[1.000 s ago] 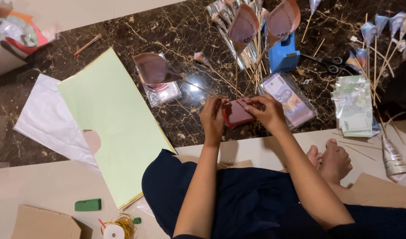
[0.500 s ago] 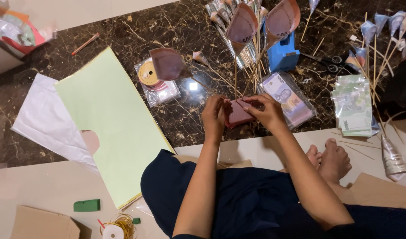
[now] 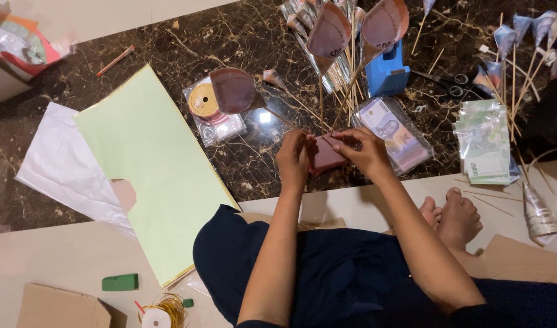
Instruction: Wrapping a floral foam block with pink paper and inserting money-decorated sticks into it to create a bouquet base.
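Both my hands hold a small dark red block (image 3: 327, 157) over the dark marble floor. My left hand (image 3: 293, 159) grips its left side. My right hand (image 3: 362, 150) pinches its top right edge. Thin wooden sticks rise out of the block, each topped with a folded banknote cone: one cone (image 3: 233, 90) leans far left, another (image 3: 329, 29) stands above the block, a third (image 3: 383, 23) points up to the right.
A light green paper sheet (image 3: 151, 170) lies on white paper (image 3: 66, 167) at the left. A bagged gold ribbon spool (image 3: 204, 102), blue tape dispenser (image 3: 388, 70), scissors (image 3: 454, 85), banknote bundles (image 3: 394, 135) (image 3: 485, 143), and my bare feet (image 3: 451, 218) surround me.
The left-leaning cone on its stick has swung up and to the right, uncovering the bagged ribbon spool. My hands have stayed on the red block.
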